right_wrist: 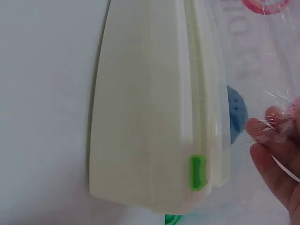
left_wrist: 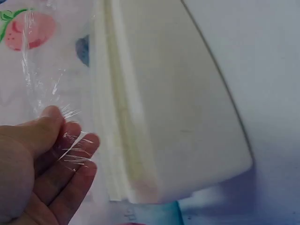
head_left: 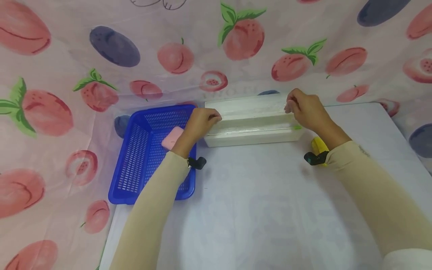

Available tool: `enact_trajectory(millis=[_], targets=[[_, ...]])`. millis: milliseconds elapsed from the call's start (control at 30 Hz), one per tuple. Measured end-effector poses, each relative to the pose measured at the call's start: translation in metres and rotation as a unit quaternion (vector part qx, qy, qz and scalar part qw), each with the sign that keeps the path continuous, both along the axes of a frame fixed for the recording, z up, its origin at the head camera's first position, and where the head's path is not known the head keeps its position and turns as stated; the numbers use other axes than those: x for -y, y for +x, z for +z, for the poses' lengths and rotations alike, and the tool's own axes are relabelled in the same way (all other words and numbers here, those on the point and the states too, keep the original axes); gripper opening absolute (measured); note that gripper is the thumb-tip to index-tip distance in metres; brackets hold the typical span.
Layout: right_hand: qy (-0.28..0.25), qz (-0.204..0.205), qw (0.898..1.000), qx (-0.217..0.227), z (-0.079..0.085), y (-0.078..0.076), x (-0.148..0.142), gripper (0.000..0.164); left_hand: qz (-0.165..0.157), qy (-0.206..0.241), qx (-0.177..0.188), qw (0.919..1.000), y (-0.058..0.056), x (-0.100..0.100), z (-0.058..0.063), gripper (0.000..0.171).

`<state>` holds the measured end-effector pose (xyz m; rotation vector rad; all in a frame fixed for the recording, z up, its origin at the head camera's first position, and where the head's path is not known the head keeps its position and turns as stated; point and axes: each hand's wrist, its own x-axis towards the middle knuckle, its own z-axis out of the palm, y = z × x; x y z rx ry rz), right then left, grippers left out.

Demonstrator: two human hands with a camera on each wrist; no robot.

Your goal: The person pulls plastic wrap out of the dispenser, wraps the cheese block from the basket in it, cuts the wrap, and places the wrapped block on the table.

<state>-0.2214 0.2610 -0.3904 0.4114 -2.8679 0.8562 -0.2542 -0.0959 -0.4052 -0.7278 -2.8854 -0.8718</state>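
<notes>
A long white cling film dispenser [head_left: 253, 139] lies across the back of the table, with a small green slider [right_wrist: 198, 173] near its right end. Clear cling film [left_wrist: 65, 101] is stretched up behind the dispenser. At the dispenser's left end, my left hand [head_left: 200, 123] pinches a corner of the film between thumb and fingers, the film bunched at the fingertips. My right hand [head_left: 308, 109] pinches the film's other corner above the right end; wrinkles run out from those fingers in the right wrist view.
To the left stands a blue plastic basket [head_left: 119, 168] with a pink object [head_left: 171, 138] inside, partly behind the left forearm. A yellow object [head_left: 318, 144] lies by the right wrist, mostly hidden. Fruit-patterned cloth [head_left: 189, 22] rises behind the white table [head_left: 256, 210].
</notes>
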Motion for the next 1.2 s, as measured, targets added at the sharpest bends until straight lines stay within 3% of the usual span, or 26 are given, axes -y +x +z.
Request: enact_trajectory(millis=[267, 433, 567, 767, 1033, 1200], targets=[[-0.018, -0.033, 0.999, -0.013, 0.015, 0.002, 0.004, 0.02, -0.017, 0.013, -0.043, 0.9989, 0.003, -0.003, 0.03, 0.015], [-0.038, -0.044, 0.998, -0.02, 0.021, 0.004, 0.002, 0.025, -0.008, 0.026, -0.044, 0.9987, 0.002, -0.002, 0.039, 0.015], [-0.052, -0.054, 0.997, -0.024, 0.028, 0.007, 0.003, 0.027, -0.009, 0.045, -0.064, 0.9969, 0.004, -0.002, 0.046, 0.015], [-0.067, -0.055, 0.996, -0.017, 0.037, 0.012, 0.011, 0.027, 0.0, 0.039, -0.098, 0.9944, 0.007, -0.005, 0.053, 0.016], [-0.106, -0.07, 0.987, -0.101, 0.049, 0.01, 0.007, 0.032, 0.028, 0.111, -0.14, 0.9834, 0.01, -0.006, 0.063, 0.017], [-0.119, -0.079, 0.981, -0.132, 0.06, 0.009, 0.005, 0.037, 0.03, 0.122, -0.163, 0.9786, 0.012, -0.005, 0.076, 0.02]])
